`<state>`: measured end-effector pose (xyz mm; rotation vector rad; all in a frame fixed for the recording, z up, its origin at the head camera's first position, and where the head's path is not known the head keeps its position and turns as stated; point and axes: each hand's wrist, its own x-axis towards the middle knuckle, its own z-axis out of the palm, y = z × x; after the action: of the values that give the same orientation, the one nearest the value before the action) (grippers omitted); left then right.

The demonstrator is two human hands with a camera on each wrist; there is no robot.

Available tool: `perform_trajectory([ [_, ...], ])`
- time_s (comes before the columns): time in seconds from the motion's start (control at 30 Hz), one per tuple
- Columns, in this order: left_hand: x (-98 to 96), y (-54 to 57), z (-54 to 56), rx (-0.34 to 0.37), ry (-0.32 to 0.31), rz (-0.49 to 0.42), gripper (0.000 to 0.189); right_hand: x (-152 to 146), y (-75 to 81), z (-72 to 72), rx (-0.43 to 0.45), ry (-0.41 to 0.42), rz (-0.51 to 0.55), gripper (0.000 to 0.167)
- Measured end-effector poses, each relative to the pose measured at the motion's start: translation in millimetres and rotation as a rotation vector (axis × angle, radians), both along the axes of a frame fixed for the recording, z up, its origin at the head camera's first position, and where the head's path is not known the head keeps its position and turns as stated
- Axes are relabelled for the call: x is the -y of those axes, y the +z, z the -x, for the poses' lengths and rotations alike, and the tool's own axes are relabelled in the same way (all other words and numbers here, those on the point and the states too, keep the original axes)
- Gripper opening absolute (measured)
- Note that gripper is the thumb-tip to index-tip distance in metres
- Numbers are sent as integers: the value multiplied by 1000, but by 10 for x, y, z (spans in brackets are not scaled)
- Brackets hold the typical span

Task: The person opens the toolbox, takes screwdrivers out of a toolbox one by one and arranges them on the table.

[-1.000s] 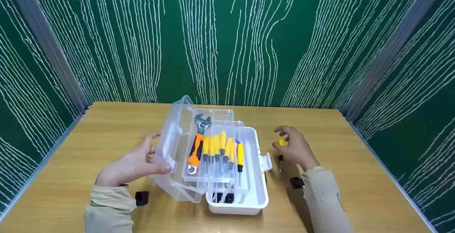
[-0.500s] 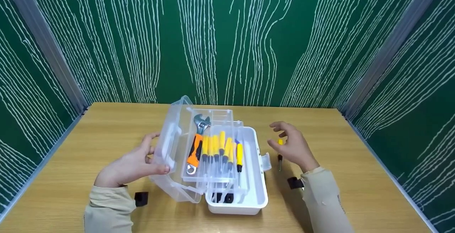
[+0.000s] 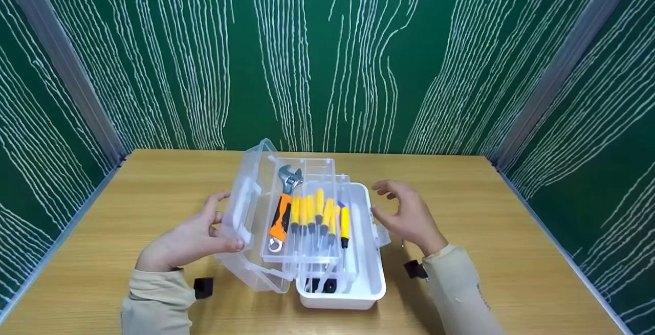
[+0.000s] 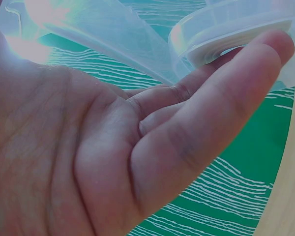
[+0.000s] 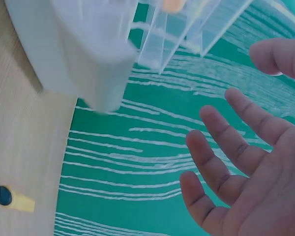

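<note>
We see a toolbox (image 3: 362, 294) standing open on a wooden table (image 3: 522, 273), between the two hands, which are well apart. Its base is glossy white; its lid (image 3: 240, 222) is clear, frosted plastic, tilted back. The left hand (image 3: 189, 240) grips the lid's edge with thumb and fingers. The right hand (image 3: 412, 220), fingers spread and loosely bent, holds nothing beside the pale latch (image 3: 380, 235). In the raised clear tray (image 3: 317, 259) we note an adjustable wrench (image 3: 281, 215) with an orange-and-black handle; beside it, yellow-handled screwdrivers (image 3: 310, 211) with dark collars show in and through the plastic. A loose screwdriver (image 5: 19, 201) lies on the table near the right hand, yellow with a dark collar. Small dark lettering on the right sleeve (image 3: 460, 289) is too small to read.
</note>
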<state>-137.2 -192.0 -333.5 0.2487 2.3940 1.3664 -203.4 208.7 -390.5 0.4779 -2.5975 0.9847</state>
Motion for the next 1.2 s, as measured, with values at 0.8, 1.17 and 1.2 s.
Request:
perform_trajectory([
  [0.8, -7, -3, 5, 13, 17, 21, 106, 515, -18, -350, -56, 143, -308, 20],
  [1.17, -4, 11, 0, 21, 6, 18, 106, 554, -39, -376, -13, 157, -439, 28],
  [1.2, -3, 12, 0, 23, 9, 18, 106, 560, -35, -378, -10, 156, -443, 28],
])
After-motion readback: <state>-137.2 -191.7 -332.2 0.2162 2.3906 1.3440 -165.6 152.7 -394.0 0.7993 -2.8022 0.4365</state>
